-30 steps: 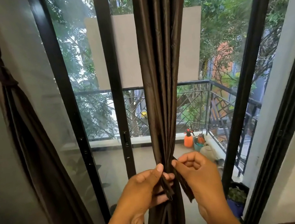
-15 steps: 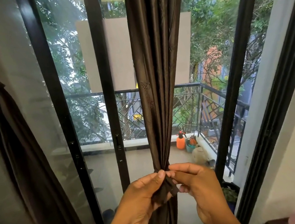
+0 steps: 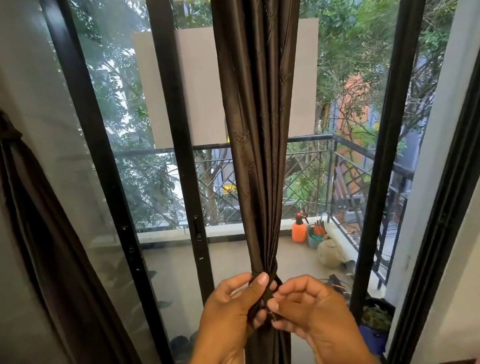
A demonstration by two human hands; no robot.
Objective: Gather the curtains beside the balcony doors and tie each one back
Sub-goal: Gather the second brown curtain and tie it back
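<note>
Both hands' grips, left [image 3: 234, 306] and right [image 3: 306, 304], pinch the curtain [image 3: 261, 146] tie, mostly hidden.

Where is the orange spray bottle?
Outside on the balcony floor: the orange spray bottle stands right of the middle curtain, next to a blue pot of tools.

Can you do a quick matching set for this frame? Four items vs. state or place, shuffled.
Things:
1. left curtain
2. middle curtain
3. spray bottle
4. right hand

States or places:
A. orange, on the balcony floor
B. already tied back, at the left edge
C. pinching the tie at the gathered waist
D. bunched, gripped by both hands

Pairs: 1-B, 2-D, 3-A, 4-C
</note>
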